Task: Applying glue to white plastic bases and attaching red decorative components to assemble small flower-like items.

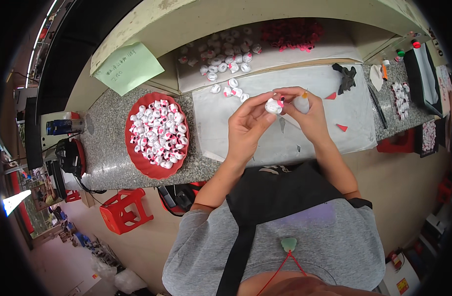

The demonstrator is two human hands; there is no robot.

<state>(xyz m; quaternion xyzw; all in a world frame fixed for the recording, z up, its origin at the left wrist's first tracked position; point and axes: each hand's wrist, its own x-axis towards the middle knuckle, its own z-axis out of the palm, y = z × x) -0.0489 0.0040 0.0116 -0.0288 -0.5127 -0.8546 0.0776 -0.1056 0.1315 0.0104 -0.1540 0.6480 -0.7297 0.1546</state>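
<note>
Pinches a white cat head [272, 106] with a pink bow [280, 103] between thumb and fingers of the left hand [245, 129], above the middle of the mat [351, 140] on the worktop [107, 128]. Grasps a pale bottle [302, 104] in the right hand [314, 121], with right fingertips close to the white cat head; cannot tell if touching it. Shows loose heads [228, 92] near the mat's back edge, beyond the left hand, a black rag [345, 79] by its back right corner, and red scraps [341, 128] between the right hand and its right edge. Shows a red dish [157, 171] toward the worktop's left end, heaped with white heads [157, 133]. Has more heads [216, 61] on the shelf [332, 53] behind, left of a pink pile [292, 35].
</note>
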